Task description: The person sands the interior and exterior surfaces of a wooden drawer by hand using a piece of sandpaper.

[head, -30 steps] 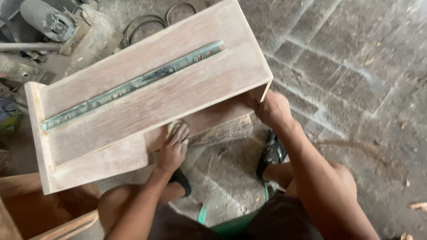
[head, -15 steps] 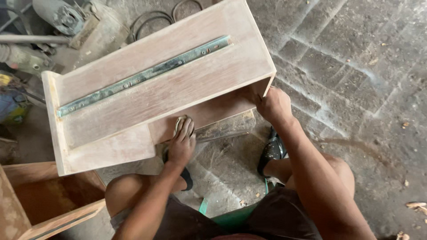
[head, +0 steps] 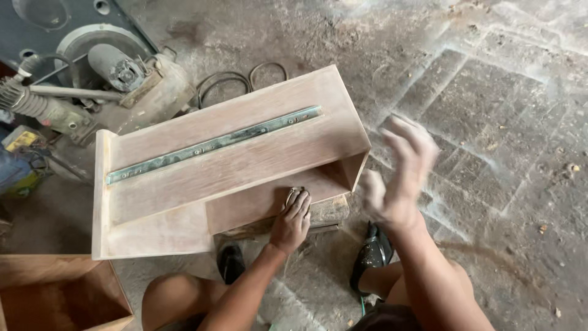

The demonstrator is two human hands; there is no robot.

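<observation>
A dusty stone floor is seen, on which a wooden drawer box with a metal slide rail is stood. The left hand is pressed against its underside, fingers together. The right hand is blurred, fingers spread, off the box.

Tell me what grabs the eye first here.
A pale wooden drawer box lies on its side at centre, a metal slide rail running along its upper face. The left hand presses on its lower panel, while the right hand is a raised blur beside its right end. Dusty machinery sits upper left.
</observation>
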